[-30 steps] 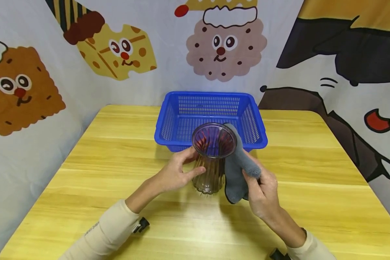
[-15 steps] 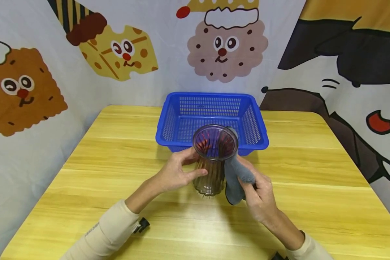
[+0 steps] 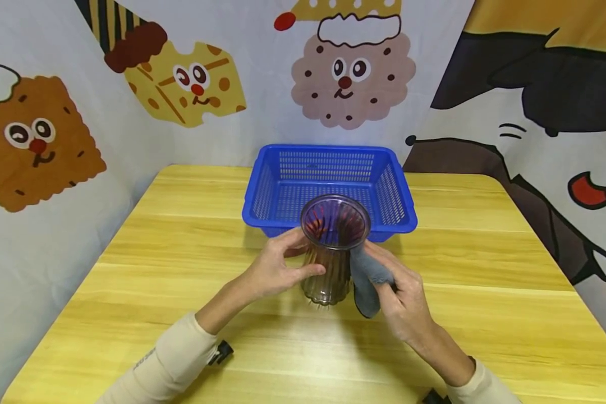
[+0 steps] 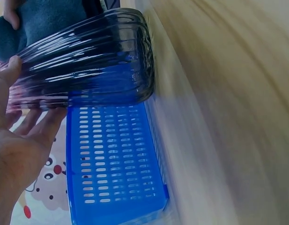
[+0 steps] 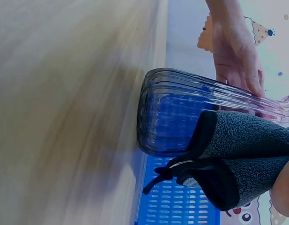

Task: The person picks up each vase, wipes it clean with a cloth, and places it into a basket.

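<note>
A ribbed glass vase [image 3: 328,275], smoky with a purple tint and a flared rim, stands upright in the middle of the head view. My left hand [image 3: 272,266] holds its left side, thumb on the near face and fingers round the back. Against the right side my right hand [image 3: 406,300] grips a folded grey cloth [image 3: 366,280], just under the rim. The right wrist view shows the cloth's dark edging and a small loop [image 5: 165,173] hanging from it. In the left wrist view the base of the vase [image 4: 102,61] is close over the table.
Behind the vase, a blue perforated plastic basket [image 3: 328,148] sits on the yellow wood-grain table [image 3: 182,224]. A white curtain with cartoon cookies and cheese [image 3: 262,84] hangs along the back and sides.
My right hand has moved left and slightly inward with the cloth. The cloth no longer sticks up beside the rim and now lies lower on the vase. My left hand keeps its hold.
</note>
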Demonstrator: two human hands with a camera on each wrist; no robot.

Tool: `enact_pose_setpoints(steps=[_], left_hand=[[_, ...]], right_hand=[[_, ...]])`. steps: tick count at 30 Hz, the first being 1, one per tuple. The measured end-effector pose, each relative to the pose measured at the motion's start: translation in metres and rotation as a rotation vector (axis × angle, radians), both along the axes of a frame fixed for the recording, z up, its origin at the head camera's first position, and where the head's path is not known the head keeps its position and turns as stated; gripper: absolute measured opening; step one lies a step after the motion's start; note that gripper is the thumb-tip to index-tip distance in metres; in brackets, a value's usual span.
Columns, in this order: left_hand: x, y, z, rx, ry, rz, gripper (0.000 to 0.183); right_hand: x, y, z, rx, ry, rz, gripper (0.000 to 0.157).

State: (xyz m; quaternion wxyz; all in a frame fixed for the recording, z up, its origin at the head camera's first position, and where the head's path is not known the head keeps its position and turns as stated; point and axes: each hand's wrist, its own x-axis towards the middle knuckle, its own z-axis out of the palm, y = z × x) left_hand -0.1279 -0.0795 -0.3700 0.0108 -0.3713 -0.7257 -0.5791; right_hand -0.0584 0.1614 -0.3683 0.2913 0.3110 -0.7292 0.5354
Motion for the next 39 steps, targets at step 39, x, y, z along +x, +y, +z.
enact_pose_setpoints(steps=[39], left_hand=[[-0.0031, 0.0049, -0.0034, -0.052, 0.072, 0.103, 0.079]], right_hand=[[0.0028, 0.0077, -0.0017, 0.235, -0.076, -0.174, 0.058]])
